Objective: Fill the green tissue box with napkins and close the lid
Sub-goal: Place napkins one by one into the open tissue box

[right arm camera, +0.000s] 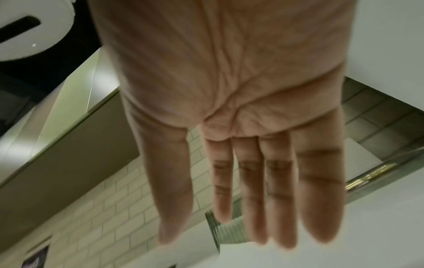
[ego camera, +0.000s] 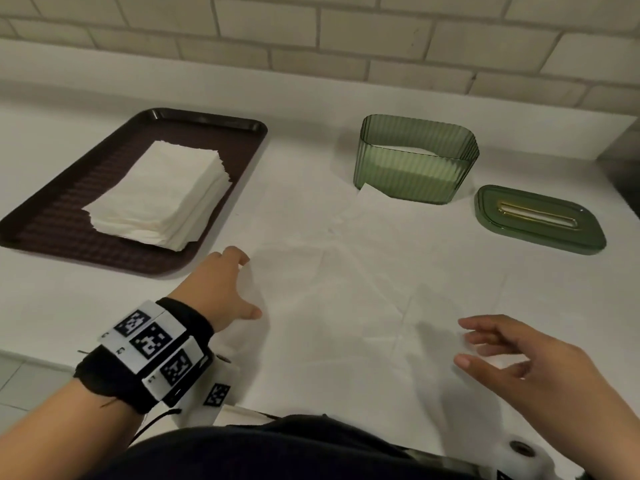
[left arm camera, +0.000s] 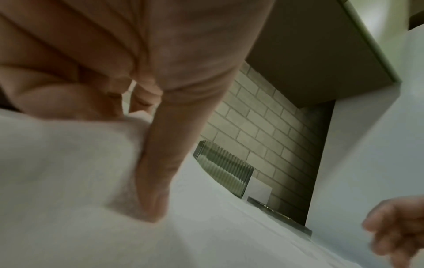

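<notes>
Ribbed green box [ego camera: 415, 168], brown tray [ego camera: 52, 233]

A kitchen or café service spot: pale brick-pattern tiles [ego camera: 346, 36] back a white table [ego camera: 311, 98], a cabinet [left arm camera: 309, 54] hangs above, and napkins [ego camera: 159, 192] sit on a dark tray [ego camera: 69, 237].

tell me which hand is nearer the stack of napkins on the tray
Left. The left hand rests on the counter just off the tray's near corner, close to the napkin stack. The right hand hovers far across the counter.
</notes>
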Tool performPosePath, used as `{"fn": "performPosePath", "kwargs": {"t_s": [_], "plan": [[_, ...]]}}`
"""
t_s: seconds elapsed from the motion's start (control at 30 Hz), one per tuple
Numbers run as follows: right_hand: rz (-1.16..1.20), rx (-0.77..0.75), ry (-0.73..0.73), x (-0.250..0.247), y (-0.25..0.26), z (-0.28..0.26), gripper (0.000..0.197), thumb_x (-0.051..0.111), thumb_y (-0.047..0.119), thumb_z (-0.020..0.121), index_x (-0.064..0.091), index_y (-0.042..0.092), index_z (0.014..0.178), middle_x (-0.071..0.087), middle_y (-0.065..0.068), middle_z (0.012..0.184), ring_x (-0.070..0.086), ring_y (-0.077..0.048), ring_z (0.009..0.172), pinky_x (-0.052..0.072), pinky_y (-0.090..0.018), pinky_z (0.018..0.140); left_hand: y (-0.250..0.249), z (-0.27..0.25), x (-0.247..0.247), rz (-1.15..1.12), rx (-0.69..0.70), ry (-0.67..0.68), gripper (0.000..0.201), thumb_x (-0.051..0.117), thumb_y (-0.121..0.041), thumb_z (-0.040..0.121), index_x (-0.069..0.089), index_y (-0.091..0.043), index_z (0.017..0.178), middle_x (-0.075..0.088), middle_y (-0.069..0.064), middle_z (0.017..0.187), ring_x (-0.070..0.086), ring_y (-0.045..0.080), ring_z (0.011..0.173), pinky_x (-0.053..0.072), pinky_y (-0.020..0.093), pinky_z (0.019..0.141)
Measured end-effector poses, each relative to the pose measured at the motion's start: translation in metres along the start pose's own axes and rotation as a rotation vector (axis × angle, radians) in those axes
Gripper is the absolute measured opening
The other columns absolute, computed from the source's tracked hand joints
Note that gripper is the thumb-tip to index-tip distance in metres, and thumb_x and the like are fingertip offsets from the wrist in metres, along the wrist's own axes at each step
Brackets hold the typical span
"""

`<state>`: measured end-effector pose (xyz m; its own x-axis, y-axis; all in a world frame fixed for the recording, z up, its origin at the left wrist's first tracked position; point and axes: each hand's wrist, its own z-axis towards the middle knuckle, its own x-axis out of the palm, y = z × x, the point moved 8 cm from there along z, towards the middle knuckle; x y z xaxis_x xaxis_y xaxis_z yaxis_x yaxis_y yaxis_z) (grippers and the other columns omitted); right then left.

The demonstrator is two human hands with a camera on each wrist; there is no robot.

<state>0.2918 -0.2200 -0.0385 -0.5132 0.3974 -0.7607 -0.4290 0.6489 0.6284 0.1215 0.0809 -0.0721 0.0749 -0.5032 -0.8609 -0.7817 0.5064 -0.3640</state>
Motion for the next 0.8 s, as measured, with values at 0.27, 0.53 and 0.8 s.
{"fn": "performPosePath", "kwargs": {"t_s": [0.27, 0.53, 0.8], "plan": [[-0.475, 0.205, 0.228, 0.035, -0.026, -0.005, 0.105, 0.047, 0.077, 0.072, -0.018, 0.04, 0.145, -0.024, 0.006, 0.155, -0.015, -0.018, 0.146, 0.008, -0.039, 0.118, -0.007, -0.014, -0.011, -0.159, 0.205, -0.1, 0.042, 0.068, -0.03, 0.082, 0.046, -0.028, 0.118, 0.053, -0.006, 0.107, 0.047, 0.005, 0.06, 0.034, 0.018, 0.057], [-0.457, 0.196, 0.296, 0.044, -0.03, -0.008, 0.1, 0.04, 0.076, 0.077, -0.023, 0.037, 0.145, -0.028, 0.017, 0.152, -0.02, -0.004, 0.142, 0.004, -0.033, 0.118, -0.005, -0.016, -0.024, -0.419, 0.333, -0.176, 0.014, 0.062, -0.037, 0.085, 0.053, -0.045, 0.077, 0.055, -0.012, 0.061, 0.051, 0.009, 0.058, 0.038, 0.023, 0.055], [-0.65, 0.112, 0.306, 0.055, -0.019, -0.013, 0.086, -0.019, 0.078, 0.064, -0.036, 0.032, 0.135, -0.033, 0.003, 0.15, -0.026, -0.012, 0.139, 0.0, -0.033, 0.119, -0.004, 0.0, -0.024, -0.865, 0.427, 0.052, 0.015, 0.056, -0.026, 0.079, 0.069, -0.026, 0.086, 0.075, -0.001, 0.084, 0.072, 0.015, 0.071, 0.052, 0.039, 0.072]]}}
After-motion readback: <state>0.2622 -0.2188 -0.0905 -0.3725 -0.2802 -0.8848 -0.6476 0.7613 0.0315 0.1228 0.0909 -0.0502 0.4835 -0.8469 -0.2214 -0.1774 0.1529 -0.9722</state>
